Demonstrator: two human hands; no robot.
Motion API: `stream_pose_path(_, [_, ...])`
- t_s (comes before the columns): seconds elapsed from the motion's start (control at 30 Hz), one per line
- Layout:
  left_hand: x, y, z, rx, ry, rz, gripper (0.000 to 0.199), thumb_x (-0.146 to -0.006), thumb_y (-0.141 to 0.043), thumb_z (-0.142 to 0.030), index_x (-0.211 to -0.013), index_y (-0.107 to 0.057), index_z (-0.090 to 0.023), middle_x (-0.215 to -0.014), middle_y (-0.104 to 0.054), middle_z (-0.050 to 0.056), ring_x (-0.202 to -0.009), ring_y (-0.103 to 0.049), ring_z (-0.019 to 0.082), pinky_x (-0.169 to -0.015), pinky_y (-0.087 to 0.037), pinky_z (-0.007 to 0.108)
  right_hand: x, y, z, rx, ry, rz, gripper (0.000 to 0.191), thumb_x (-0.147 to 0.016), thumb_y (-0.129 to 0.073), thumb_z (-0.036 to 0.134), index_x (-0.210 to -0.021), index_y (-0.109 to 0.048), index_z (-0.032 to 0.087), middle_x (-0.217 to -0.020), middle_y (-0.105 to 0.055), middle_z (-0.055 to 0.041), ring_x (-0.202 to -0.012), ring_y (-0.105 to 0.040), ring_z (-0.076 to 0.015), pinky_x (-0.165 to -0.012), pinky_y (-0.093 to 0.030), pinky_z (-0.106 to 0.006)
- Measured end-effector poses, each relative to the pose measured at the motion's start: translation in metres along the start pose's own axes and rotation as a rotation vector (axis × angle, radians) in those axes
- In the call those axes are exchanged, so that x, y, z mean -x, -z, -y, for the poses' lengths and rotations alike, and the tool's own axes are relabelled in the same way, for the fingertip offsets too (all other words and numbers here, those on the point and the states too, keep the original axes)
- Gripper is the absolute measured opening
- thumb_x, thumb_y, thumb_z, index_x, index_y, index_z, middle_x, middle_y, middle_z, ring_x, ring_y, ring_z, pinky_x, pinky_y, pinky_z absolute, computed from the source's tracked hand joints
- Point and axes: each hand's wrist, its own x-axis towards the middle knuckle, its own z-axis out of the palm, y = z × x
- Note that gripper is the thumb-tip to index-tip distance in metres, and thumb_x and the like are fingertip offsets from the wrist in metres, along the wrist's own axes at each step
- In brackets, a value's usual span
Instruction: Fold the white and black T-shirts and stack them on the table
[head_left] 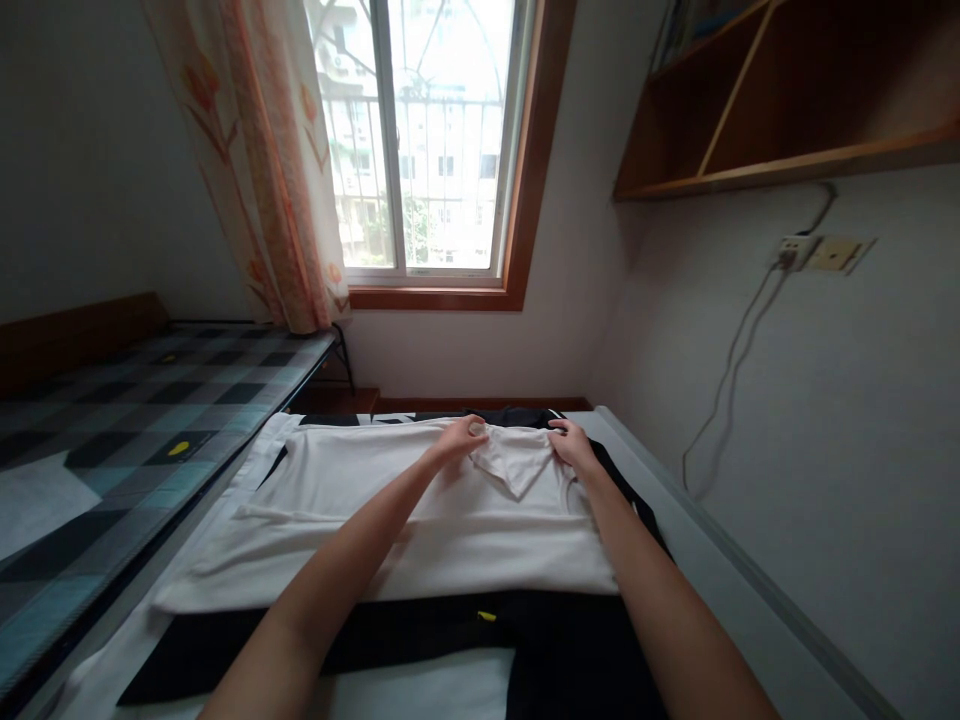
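A white garment (352, 465) lies spread in wide folds across the bed or table in front of me; its exact kind is unclear. At its far edge a pointed, triangular flap of the cloth (516, 465) hangs toward me. My left hand (459, 440) pinches the cloth at the flap's left corner, thumb and fingers together. On the other corner, my right hand (573, 446) also has its fingers closed on the edge. Beneath the white garment lies black clothing (420, 632) with a small yellow mark (487, 616).
To the left stands a bed with a checked cover (225, 400), a white sheet of paper (41, 500) on it. A flowered curtain (262, 170) hangs beside the window (442, 140). Wooden shelves (825, 155) and a socket with a cord (796, 250) are on the right wall.
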Motion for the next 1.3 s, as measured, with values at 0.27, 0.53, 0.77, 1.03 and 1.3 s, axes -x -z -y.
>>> stream_pose_path(0.27, [-0.022,-0.022,0.010,0.151,-0.040,-0.061,0.038,-0.069,-0.062,-0.005,-0.105,-0.071,-0.011,-0.099,-0.072,0.013,-0.087,-0.067,0.020,-0.079,-0.053,0.031,-0.006,-0.017,-0.015,-0.452,-0.154,-0.120,0.041,-0.076,-0.048,0.028,-0.110,-0.065,0.011,-0.088,-0.072,-0.0114,-0.073,-0.067,-0.0201,-0.061,-0.056,-0.029])
stream_pose_path(0.53, [-0.019,-0.024,0.024,0.212,-0.053,-0.148,0.037,-0.069,-0.068,-0.010,-0.106,-0.071,-0.014,-0.106,-0.071,0.011,-0.094,-0.066,0.021,-0.083,-0.053,0.032,-0.004,-0.016,-0.014,-0.590,-0.202,-0.057,0.047,-0.069,-0.060,0.021,-0.116,-0.064,0.012,-0.092,-0.069,-0.0079,-0.076,-0.067,-0.0188,-0.069,-0.060,-0.030])
stream_pose_path(0.77, [-0.007,-0.013,0.008,-0.021,-0.045,-0.180,0.023,-0.078,-0.065,-0.021,-0.100,-0.071,-0.016,-0.100,-0.069,0.009,-0.076,-0.065,0.017,-0.071,-0.054,0.030,-0.002,-0.014,-0.015,-0.287,-0.125,-0.091,0.047,-0.077,-0.050,0.025,-0.120,-0.062,0.011,-0.098,-0.068,-0.0107,-0.085,-0.065,-0.0215,-0.077,-0.057,-0.035])
stream_pose_path(1.03, [0.013,-0.041,-0.007,-0.442,-0.458,-0.071,0.032,-0.091,-0.046,-0.023,-0.120,-0.061,-0.022,-0.130,-0.056,0.011,-0.123,-0.050,0.024,-0.107,-0.035,0.041,0.028,-0.019,0.025,0.312,0.414,-0.104,0.046,-0.092,-0.036,0.036,-0.130,-0.057,0.019,-0.140,-0.048,-0.0109,-0.130,-0.040,-0.0265,-0.109,-0.029,-0.040])
stream_pose_path(1.3, [0.011,-0.042,0.014,-0.558,-0.356,0.012,0.049,-0.094,-0.038,-0.045,-0.138,-0.046,-0.023,-0.150,-0.038,0.011,-0.141,-0.026,0.029,-0.115,-0.015,0.050,0.032,-0.036,0.016,0.605,0.312,0.230,0.070,-0.093,-0.017,0.061,-0.150,-0.028,0.021,-0.158,-0.021,-0.0061,-0.145,-0.010,-0.0311,-0.114,-0.005,-0.055])
